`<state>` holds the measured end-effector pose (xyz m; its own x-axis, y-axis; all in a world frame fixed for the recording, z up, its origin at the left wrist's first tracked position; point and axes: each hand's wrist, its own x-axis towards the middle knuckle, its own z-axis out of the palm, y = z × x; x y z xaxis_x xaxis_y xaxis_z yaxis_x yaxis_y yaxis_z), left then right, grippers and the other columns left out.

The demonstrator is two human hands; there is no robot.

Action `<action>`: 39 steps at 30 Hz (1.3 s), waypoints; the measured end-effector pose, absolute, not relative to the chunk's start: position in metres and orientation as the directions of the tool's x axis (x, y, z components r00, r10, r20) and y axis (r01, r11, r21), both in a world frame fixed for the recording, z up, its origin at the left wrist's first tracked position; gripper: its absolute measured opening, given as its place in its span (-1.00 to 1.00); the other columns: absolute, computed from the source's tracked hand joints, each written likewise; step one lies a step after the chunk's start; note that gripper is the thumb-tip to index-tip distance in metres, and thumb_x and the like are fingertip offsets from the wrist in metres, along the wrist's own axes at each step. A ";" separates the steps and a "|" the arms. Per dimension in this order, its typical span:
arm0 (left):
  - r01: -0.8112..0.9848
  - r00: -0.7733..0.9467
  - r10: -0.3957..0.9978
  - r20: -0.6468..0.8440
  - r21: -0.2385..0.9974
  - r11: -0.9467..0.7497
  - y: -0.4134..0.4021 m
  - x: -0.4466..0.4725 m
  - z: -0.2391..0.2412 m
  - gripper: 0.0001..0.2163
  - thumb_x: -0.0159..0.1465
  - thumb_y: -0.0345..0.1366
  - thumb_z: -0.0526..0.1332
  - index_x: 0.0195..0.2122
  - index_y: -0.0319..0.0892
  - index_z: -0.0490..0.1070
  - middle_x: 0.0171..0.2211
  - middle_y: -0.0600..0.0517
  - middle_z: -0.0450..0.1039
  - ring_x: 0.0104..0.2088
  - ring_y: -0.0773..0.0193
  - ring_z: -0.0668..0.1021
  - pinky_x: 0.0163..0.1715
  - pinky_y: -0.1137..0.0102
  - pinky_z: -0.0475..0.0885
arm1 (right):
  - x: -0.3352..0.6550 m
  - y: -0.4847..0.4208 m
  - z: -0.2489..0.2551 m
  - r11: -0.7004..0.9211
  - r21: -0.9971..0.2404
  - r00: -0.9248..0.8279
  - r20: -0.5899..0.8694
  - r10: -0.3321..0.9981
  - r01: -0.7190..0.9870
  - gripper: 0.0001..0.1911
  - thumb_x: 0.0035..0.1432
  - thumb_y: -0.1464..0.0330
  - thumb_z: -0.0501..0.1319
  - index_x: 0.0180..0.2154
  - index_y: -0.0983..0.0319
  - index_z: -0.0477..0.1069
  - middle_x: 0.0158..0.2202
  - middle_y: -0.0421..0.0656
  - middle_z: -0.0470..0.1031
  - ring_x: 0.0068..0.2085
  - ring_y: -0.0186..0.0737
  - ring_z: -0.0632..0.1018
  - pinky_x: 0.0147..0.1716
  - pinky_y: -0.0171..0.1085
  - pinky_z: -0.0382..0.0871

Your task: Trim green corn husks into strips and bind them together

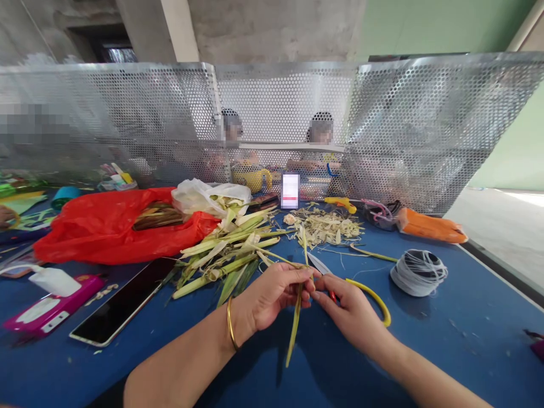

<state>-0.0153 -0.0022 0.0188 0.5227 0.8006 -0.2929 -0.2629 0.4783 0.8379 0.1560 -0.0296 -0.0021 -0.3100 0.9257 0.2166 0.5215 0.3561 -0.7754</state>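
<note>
My left hand (272, 296) is closed in a pinch on a thin green leaf strip (294, 323) that hangs down toward me over the blue table (446, 328). My right hand (351, 309) is closed around scissors with yellow handles (374, 297); the short blade (318, 263) points up-left, right beside the strip's upper part. Both hands meet just in front of a heap of green stalks and leaves (225, 249).
A red plastic bag (102, 226) and a white bag (204, 195) lie at the back left. A dark tablet (123, 303) and a pink phone (46, 311) sit at left. Leaf trimmings (327, 226), a white cord coil (419, 272) and an orange item (429, 226) lie right. Two people sit behind a perforated metal screen (408, 130).
</note>
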 end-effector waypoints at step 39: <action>0.143 0.614 0.716 -0.331 0.939 0.312 -0.010 -0.009 0.013 -0.67 0.18 -0.04 0.18 -0.46 -0.25 0.46 -0.70 0.20 0.09 -0.69 0.49 0.04 -0.64 0.41 -0.17 | 0.159 -0.023 -0.002 -0.102 -0.993 -0.030 -0.100 0.995 -0.054 -0.61 -0.09 0.10 0.36 -0.60 0.26 0.34 -0.66 -0.29 0.29 -0.59 -0.41 0.24 -0.56 -0.35 0.06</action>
<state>-0.0086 -0.0101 0.0133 0.6142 0.7162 -0.3315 0.1428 0.3123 0.9392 0.1592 -0.0233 -0.0019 -0.0299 0.9945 -0.1001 -0.0542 -0.1016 -0.9933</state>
